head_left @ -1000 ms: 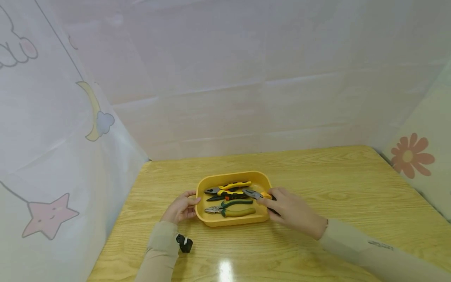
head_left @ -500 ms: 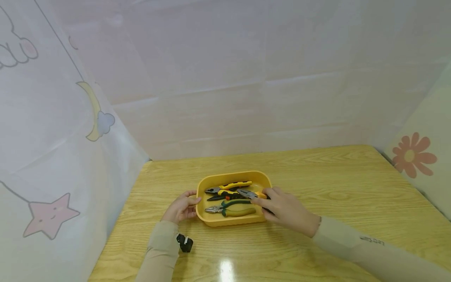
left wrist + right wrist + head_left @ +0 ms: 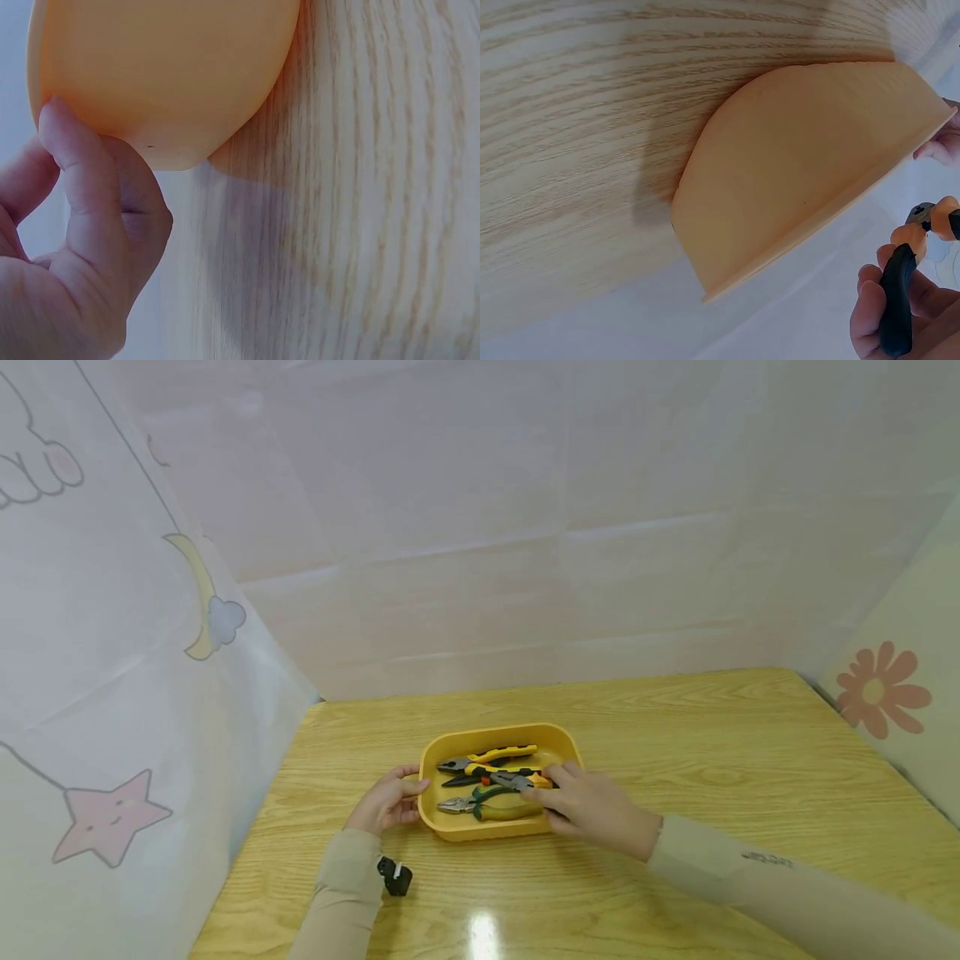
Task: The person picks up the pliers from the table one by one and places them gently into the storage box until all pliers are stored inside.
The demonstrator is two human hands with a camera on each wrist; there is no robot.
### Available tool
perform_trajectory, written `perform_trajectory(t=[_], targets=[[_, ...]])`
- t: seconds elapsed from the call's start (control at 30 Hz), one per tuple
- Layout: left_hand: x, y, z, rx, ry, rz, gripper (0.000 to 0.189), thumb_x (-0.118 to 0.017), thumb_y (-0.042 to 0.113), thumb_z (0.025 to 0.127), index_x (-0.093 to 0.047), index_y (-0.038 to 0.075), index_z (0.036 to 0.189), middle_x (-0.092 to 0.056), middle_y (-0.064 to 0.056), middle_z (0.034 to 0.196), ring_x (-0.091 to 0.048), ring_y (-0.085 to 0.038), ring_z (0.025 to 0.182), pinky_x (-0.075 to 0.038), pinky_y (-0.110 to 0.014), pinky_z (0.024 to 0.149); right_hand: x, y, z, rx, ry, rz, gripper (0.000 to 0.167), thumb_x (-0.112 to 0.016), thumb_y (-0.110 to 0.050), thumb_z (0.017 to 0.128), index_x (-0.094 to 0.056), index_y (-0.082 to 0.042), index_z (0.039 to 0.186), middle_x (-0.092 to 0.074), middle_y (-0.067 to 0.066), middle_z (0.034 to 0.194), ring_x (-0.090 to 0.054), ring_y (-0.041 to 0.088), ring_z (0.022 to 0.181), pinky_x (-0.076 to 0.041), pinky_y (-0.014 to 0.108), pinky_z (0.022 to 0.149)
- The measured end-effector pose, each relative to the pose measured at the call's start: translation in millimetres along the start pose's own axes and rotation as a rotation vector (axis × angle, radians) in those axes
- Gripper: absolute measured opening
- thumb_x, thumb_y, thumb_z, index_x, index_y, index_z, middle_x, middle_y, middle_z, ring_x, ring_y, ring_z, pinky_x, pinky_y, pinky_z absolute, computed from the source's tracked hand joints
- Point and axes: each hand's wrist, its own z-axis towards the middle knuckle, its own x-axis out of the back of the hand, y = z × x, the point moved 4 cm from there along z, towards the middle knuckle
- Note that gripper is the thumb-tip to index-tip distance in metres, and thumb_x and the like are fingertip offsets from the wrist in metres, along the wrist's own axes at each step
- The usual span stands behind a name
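A yellow plastic tray (image 3: 491, 833) stands on the wooden table with several pliers in it. At its left end, my left hand (image 3: 387, 799) pinches the rim; in the left wrist view the thumb and fingers (image 3: 94, 187) meet over that edge. My right hand (image 3: 596, 806) grips pliers (image 3: 512, 780) with orange and black handles above the tray's right half, their metal nose pointing left. In the right wrist view, a black handle (image 3: 897, 300) shows between the fingers. Below the held nose lie green-handled pliers (image 3: 506, 812); behind are yellow-and-black pliers (image 3: 504, 752), partly overlapping others.
Wood-grain tabletop (image 3: 697, 752) surrounds the tray. A small black device (image 3: 395, 877) sits by the left wrist. Pale sheets (image 3: 480, 568) with printed drawings stand behind the table and at both sides.
My right hand has moved left with the gripped pliers, farther over the tray, so their nose now overlaps the green-handled pair. The left hand and tray stay nearly still.
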Motion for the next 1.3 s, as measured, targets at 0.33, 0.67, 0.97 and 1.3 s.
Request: perform_trajectory(t=[0.33, 0.67, 0.97, 1.3], targets=[[-1.4, -0.2, 0.4, 0.001, 0.027, 0.001, 0.035, -0.055, 0.004, 0.098, -0.043, 0.002, 0.131, -0.060, -0.009, 0.085, -0.055, -0.011, 0.059, -0.048, -0.020, 0.047, -5, -2, 4.3, 0.032, -0.019, -0.036, 0.032, -0.068, -0.010, 0.082, -0.069, -0.023, 0.112, -0.058, 0.005, 0.091, -0.038, 0.012, 0.067, -0.023, 0.016, 0.046], [-1.5, -1.2, -1.0, -0.003, 0.062, 0.016, 0.036, -0.055, 0.004, 0.098, -0.044, 0.002, 0.132, -0.060, -0.012, 0.090, -0.056, -0.012, 0.061, -0.048, -0.020, 0.048, -13, -6, 16.6, 0.104, -0.081, -0.046, 0.031, -0.071, -0.014, 0.085, -0.070, -0.023, 0.114, -0.060, 0.005, 0.096, -0.039, 0.013, 0.070, -0.034, 0.019, 0.051], [-3.0, 1.0, -1.1, -0.005, 0.069, 0.028, 0.037, -0.057, 0.005, 0.098, -0.044, 0.002, 0.133, -0.059, -0.011, 0.089, -0.055, -0.012, 0.061, -0.048, -0.020, 0.048, -26, 2, 30.4, 0.199, -0.110, 0.023, 0.028, -0.068, -0.013, 0.087, -0.070, -0.022, 0.114, -0.057, 0.005, 0.093, -0.042, 0.014, 0.071, -0.036, 0.022, 0.057], [-3.1, 1.4, -0.9, 0.000, 0.081, 0.025, 0.037, -0.058, 0.005, 0.097, -0.045, 0.002, 0.132, -0.060, -0.015, 0.096, -0.057, -0.014, 0.063, -0.048, -0.022, 0.048, -37, 13, 40.9, 0.268, -0.164, 0.034, 0.030, -0.064, -0.012, 0.088, -0.069, -0.023, 0.115, -0.060, 0.006, 0.096, -0.043, 0.015, 0.072, -0.035, 0.021, 0.055]])
